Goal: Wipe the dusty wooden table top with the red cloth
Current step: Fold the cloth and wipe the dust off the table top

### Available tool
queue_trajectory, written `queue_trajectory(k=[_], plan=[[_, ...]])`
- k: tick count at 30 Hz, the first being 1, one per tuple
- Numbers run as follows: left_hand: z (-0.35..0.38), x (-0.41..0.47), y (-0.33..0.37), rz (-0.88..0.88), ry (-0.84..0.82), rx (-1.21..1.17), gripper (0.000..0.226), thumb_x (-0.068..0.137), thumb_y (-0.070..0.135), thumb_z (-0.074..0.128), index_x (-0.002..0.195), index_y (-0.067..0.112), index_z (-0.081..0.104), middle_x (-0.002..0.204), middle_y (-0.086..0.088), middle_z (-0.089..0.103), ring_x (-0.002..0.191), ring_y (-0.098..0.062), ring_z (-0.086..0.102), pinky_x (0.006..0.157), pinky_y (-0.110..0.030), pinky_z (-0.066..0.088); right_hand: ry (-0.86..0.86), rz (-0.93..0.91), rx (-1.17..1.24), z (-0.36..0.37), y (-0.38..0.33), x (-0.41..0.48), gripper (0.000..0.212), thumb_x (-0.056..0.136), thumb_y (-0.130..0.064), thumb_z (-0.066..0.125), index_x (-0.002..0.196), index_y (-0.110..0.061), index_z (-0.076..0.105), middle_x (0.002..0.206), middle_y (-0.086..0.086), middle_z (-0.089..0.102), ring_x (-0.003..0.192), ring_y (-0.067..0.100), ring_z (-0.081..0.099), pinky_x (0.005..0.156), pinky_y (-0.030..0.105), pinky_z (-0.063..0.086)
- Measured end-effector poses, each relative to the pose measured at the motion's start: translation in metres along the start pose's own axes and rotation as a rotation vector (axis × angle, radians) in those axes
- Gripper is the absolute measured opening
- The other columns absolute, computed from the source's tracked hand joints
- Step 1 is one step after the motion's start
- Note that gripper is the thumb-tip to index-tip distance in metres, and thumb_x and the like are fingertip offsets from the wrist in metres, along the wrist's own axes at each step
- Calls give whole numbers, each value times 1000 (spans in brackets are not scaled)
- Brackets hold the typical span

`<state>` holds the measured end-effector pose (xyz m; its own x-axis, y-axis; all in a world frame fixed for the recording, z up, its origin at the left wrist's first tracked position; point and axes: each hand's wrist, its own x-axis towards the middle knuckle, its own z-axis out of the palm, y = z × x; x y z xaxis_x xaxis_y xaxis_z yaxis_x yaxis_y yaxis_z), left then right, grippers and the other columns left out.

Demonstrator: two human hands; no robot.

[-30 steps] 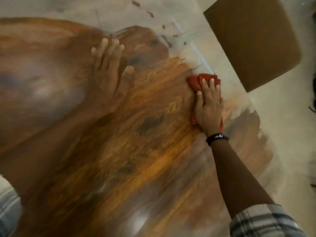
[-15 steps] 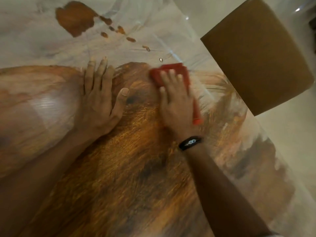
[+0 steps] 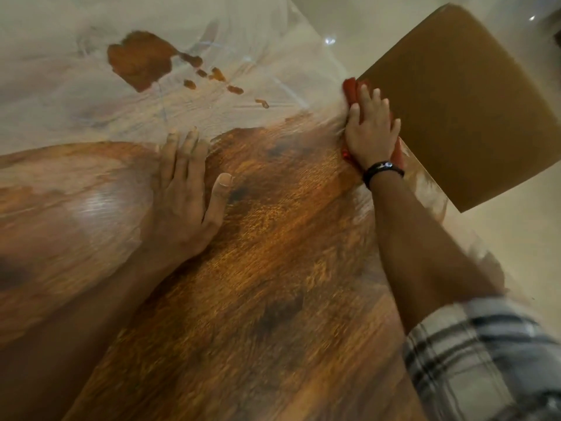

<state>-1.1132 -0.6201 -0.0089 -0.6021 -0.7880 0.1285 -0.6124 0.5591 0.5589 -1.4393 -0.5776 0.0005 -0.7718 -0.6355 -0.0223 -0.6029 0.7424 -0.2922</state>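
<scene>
The wooden table top fills most of the view; its near part shows bare brown grain, while pale dust covers the far part. My right hand presses flat on the red cloth at the table's right edge; the cloth pokes out beyond the fingertips and beside the wrist. My left hand lies flat on the wood, fingers spread, at the border between wiped and dusty areas, holding nothing.
A brown chair seat stands just past the table's right edge, next to the right hand. A bare brown patch and small spots break the dust at the far side. Pale floor lies to the right.
My right hand has slid the cloth from the middle, near the left thumb, out to the table's right edge. The left hand stays planted in place.
</scene>
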Motion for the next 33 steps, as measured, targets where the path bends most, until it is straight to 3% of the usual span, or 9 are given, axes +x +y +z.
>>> queue_trajectory(k=[6, 8, 15, 19, 22, 27, 33], plan=[[1, -2, 1, 2, 9, -13, 70, 101, 53, 14, 154, 8, 24, 164, -12, 18, 154, -23, 2, 124, -48, 6, -106, -532, 4, 43, -97, -121, 52, 107, -38, 27, 158, -30, 24, 167, -2, 20, 155, 18, 14, 124, 50, -1], [0, -2, 1, 14, 10, -5, 71, 101, 54, 12, 154, 7, 24, 163, -12, 20, 154, -23, 4, 124, -48, 7, -91, -570, 7, 45, -104, -122, 51, 106, -36, 32, 157, -29, 29, 165, -2, 24, 154, 16, 17, 124, 49, -2], [-3, -2, 3, 42, -65, 26, 69, 101, 54, 14, 155, 12, 23, 164, -8, 18, 154, -20, 1, 125, -47, 3, -31, -165, -33, 13, -42, -15, 54, 107, -39, 28, 159, -27, 21, 168, 2, 15, 156, 23, 9, 122, 55, 1], [-2, 1, 3, 58, -89, 63, 66, 102, 52, 17, 155, 12, 23, 164, -8, 19, 154, -21, 2, 124, -50, 3, 1, 43, -30, 0, 2, -21, 54, 107, -38, 26, 159, -26, 20, 168, 3, 13, 156, 24, 8, 123, 57, 6], [0, 1, 3, 81, -87, 117, 66, 102, 53, 16, 153, 13, 26, 163, -8, 21, 154, -22, 4, 124, -50, 1, 45, 29, -12, 3, 11, -74, 54, 107, -38, 28, 159, -27, 23, 168, 3, 16, 155, 24, 11, 123, 55, 6], [-2, 0, 3, 82, -108, 121, 66, 102, 54, 16, 153, 13, 27, 164, -8, 21, 154, -21, 2, 124, -49, -2, -9, -161, -33, -4, 43, -176, 52, 107, -40, 27, 158, -33, 23, 167, -4, 19, 155, 18, 12, 123, 51, 5], [2, 2, 2, 108, -122, 156, 67, 102, 57, 12, 151, 15, 28, 162, -9, 23, 154, -22, 4, 124, -48, -4, 23, 130, -35, -30, 107, -105, 55, 106, -43, 25, 158, -28, 24, 167, 2, 18, 155, 25, 12, 123, 58, 6]])
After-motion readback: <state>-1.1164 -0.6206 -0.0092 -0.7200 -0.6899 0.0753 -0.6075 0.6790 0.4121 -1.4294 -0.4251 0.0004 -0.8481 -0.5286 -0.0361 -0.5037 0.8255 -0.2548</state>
